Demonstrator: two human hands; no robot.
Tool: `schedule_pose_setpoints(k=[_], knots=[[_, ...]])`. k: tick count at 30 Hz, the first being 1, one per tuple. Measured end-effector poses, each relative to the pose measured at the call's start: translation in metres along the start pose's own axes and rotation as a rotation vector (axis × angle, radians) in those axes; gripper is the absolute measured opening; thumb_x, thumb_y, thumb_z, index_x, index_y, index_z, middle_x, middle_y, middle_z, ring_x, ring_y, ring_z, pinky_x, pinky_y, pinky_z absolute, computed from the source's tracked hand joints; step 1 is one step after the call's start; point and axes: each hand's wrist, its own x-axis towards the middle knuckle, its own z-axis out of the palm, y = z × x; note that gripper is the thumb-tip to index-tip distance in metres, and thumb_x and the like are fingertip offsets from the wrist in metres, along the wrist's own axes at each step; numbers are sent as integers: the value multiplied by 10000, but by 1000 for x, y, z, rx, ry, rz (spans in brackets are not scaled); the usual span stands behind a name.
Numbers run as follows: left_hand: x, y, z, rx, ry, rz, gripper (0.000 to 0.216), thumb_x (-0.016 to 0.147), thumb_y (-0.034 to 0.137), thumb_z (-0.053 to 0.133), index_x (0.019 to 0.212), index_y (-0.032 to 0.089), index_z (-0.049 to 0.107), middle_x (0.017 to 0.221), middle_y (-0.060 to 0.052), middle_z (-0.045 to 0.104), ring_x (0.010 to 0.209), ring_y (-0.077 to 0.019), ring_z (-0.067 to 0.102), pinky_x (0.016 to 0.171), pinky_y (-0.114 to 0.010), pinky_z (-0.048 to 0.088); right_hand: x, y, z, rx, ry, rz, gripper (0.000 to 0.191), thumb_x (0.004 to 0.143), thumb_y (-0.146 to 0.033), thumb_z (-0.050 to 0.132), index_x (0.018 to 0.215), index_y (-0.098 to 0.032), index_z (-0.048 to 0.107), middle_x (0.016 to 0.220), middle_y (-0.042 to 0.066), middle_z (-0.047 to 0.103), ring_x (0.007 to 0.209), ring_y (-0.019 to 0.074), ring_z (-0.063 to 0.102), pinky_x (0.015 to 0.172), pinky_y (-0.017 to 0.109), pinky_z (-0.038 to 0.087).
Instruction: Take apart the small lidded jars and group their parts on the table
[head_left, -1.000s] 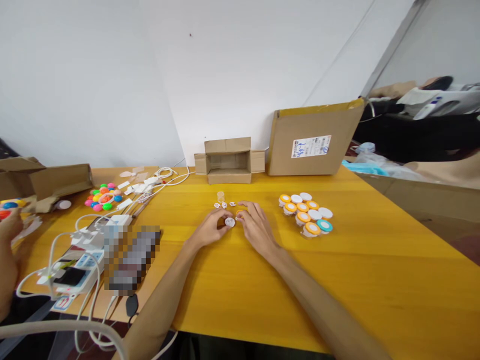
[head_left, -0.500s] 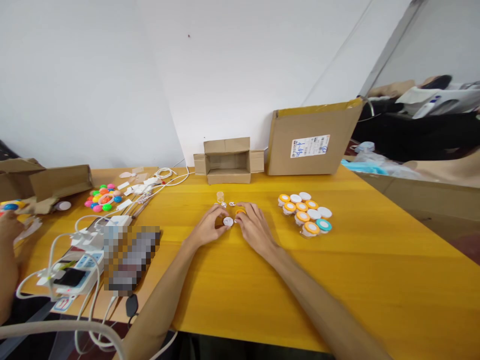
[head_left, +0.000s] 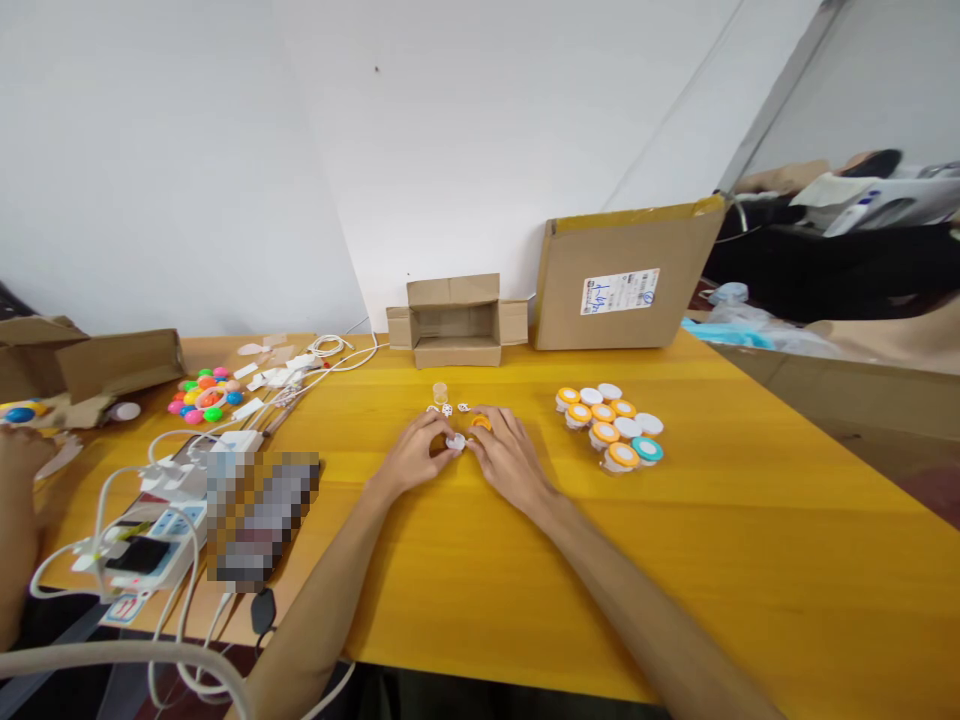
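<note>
Left hand (head_left: 414, 452) beside right hand (head_left: 511, 452) — fingers (head_left: 427, 429) curled

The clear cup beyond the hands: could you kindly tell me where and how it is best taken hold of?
I would pinch the clear cup by opposite sides of its round wall, coming from above: it appears upright and roughly cylindrical, while the dotted pieces lie just in front and the open cardboard box stands behind.
</note>
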Motion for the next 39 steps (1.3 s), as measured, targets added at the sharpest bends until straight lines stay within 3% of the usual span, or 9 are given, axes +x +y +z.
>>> schedule_pose_setpoints(k=[10,20,30,39], knots=[[2,1,1,-91,-8,-62,57,800,190,657,772,205,610,819,-6,633,797,-171,599,785,-297,480,-1,-2,0,101,-58,-31,241,922,-147,509,1017,-265,696,1213,106,601,1118,285,527,883,468,500],[0,7,-3,37,15,-37,72,824,237,648,783,212,594,835,-24,615,826,-197,589,810,-326,472,-2,-2,2,111,-47,-28,205,917,-145,524,985,-254,683,1220,109,592,1115,282,526,885,468,503],[2,7,-3,-84,-11,-155,157,713,140,733,724,210,593,787,7,632,762,-165,602,754,-283,489,0,-4,-3,89,-93,-27,181,911,-139,527,941,-244,670,1217,112,600,1119,283,534,885,456,504],[4,6,-4,-129,-14,-196,177,727,284,758,703,201,603,749,6,628,723,-156,580,685,-266,477,-1,-5,-2,97,-109,-42,186,896,-117,541,978,-228,666,1215,125,599,1118,289,535,875,443,504]])
